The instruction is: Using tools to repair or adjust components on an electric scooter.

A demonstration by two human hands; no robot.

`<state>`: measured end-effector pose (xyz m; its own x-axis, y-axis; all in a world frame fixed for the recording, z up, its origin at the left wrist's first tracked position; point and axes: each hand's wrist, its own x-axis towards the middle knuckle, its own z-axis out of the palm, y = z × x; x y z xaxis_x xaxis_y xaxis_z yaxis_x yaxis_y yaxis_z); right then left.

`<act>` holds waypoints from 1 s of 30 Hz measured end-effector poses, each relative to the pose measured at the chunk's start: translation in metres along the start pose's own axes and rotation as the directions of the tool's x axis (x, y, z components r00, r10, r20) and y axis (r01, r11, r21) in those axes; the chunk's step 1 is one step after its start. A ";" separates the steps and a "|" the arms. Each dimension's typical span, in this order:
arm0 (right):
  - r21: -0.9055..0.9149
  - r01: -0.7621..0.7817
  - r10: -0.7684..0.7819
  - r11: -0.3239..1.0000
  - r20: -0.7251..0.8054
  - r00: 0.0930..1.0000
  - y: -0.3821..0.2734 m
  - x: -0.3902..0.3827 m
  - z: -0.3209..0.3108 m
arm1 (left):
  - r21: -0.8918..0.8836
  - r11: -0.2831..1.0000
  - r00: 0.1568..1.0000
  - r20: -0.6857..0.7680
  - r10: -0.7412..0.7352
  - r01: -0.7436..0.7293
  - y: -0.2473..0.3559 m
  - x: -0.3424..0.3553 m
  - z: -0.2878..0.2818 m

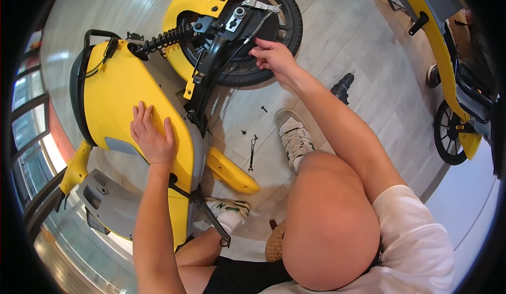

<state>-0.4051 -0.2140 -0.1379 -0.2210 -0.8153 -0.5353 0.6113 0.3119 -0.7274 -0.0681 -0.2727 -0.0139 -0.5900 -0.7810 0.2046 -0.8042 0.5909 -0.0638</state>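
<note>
A yellow scooter [124, 91] lies on its side on the floor before me. My left hand [153, 136] rests flat on its yellow body panel, fingers apart and holding nothing. At the rear wheel [287, 27], my right hand [273, 56] is closed in a pinch on the thin brake cable [246, 41], just below its spring [259, 26]. That spring runs up to a silver brake lever arm [262, 5] near the hub. The fingertips partly hide what they grip. A black shock absorber [171, 38] joins the body to the wheel end, beside the black swingarm [213, 72].
On the tiled floor lie a wrench [252, 152], bolts [264, 109] and a yellow cover piece [232, 172]. A black power drill [343, 87] lies right of my forearm. Another yellow scooter [443, 46] stands at the right. The kickstand [213, 217] sticks out near my left foot.
</note>
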 end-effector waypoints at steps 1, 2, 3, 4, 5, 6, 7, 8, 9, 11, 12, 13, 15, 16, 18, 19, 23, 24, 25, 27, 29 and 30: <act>-0.005 -0.003 0.003 1.000 0.004 1.000 0.000 0.001 0.000 | -0.004 1.000 1.000 0.003 -0.004 0.004 0.000 0.001 -0.001; -0.005 0.005 -0.005 1.000 -0.008 1.000 0.000 0.001 0.001 | -0.008 1.000 1.000 0.006 -0.006 0.006 0.001 0.001 -0.001; -0.001 0.013 -0.013 1.000 -0.020 1.000 -0.001 0.003 0.004 | -0.005 1.000 1.000 0.006 -0.010 0.010 0.001 0.001 -0.002; -0.007 0.007 -0.007 1.000 -0.068 0.998 -0.002 0.005 0.007 | -0.021 1.000 1.000 0.001 -0.013 0.013 0.001 0.001 -0.003; -0.008 0.008 -0.009 1.000 -0.063 0.998 0.000 0.001 0.012 | -0.037 0.999 1.000 -0.005 -0.015 0.015 0.000 0.001 -0.005; 0.049 -0.015 0.018 0.999 -0.075 0.997 0.003 0.002 0.012 | -0.035 0.999 0.999 -0.028 -0.017 0.017 0.000 0.002 -0.003; 0.103 -0.038 0.047 0.994 -0.089 0.995 0.006 0.003 0.010 | -0.029 0.999 1.000 -0.013 -0.022 0.022 0.002 -0.002 -0.001; 0.133 -0.062 0.073 0.989 -0.082 0.994 0.007 0.006 0.007 | -0.023 0.999 1.000 0.001 -0.027 0.027 0.002 -0.002 0.002; 0.128 -0.058 0.068 0.990 -0.072 0.995 0.007 0.004 0.009 | -0.019 0.999 0.999 -0.008 -0.034 0.034 0.001 -0.003 0.001; 0.188 -0.130 0.132 0.974 0.002 0.991 0.007 0.000 0.011 | -0.026 0.999 0.999 0.013 -0.035 0.036 0.000 -0.003 -0.001; 0.177 -0.152 0.146 0.972 0.050 0.988 0.005 -0.004 0.016 | -0.022 0.999 0.999 0.009 -0.037 0.038 -0.002 -0.003 -0.001; 0.177 -0.151 0.144 0.973 0.054 0.988 0.004 -0.005 0.022 | -0.023 0.999 0.999 0.004 -0.038 0.038 -0.002 -0.004 -0.001; 0.129 -0.187 0.168 0.974 0.145 0.975 0.005 -0.007 0.028 | -0.027 0.999 0.999 0.003 -0.039 0.039 -0.002 -0.004 -0.001; 0.140 -0.189 0.162 0.972 0.185 0.969 0.006 -0.006 0.028 | -0.026 0.999 0.999 0.007 -0.045 0.046 -0.001 -0.003 -0.002; 0.168 -0.185 0.148 0.968 0.211 0.966 0.005 -0.003 0.027 | -0.021 0.998 0.999 0.013 -0.052 0.052 0.000 -0.001 -0.002; 0.199 -0.178 0.128 0.964 0.240 0.962 0.005 -0.001 0.029 | -0.028 0.998 0.999 0.017 -0.049 0.050 0.000 0.000 -0.003; 0.225 -0.167 0.100 0.960 0.281 0.954 0.006 -0.004 0.037 | -0.036 0.998 0.999 0.019 -0.050 0.050 -0.002 -0.003 -0.001; 0.289 -0.151 0.058 0.946 0.306 0.950 0.009 -0.007 0.039 | -0.024 0.998 0.999 0.023 -0.049 0.049 -0.002 -0.004 -0.001; 0.351 -0.137 0.015 0.926 0.329 0.944 0.011 -0.009 0.041 | -0.019 0.999 0.999 0.018 -0.051 0.051 -0.004 -0.005 -0.001; 0.387 -0.145 -0.020 0.911 0.391 0.920 0.010 -0.010 0.036 | -0.026 0.998 0.997 0.042 -0.057 0.058 -0.005 -0.004 -0.001; 0.466 -0.147 -0.065 0.872 0.409 0.910 0.014 -0.006 0.034 | -0.033 0.998 0.998 0.032 -0.053 0.054 -0.002 -0.002 -0.002; 0.478 -0.153 -0.076 0.865 0.426 0.901 0.016 -0.006 0.035 | -0.045 0.998 0.998 0.032 -0.047 0.048 -0.002 -0.003 -0.003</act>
<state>-0.3679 -0.2209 -0.1310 0.0784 -0.9666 -0.2441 0.9260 0.1613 -0.3413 -0.0645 -0.2710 -0.0116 -0.5539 -0.8137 0.1763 -0.8276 0.5612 -0.0095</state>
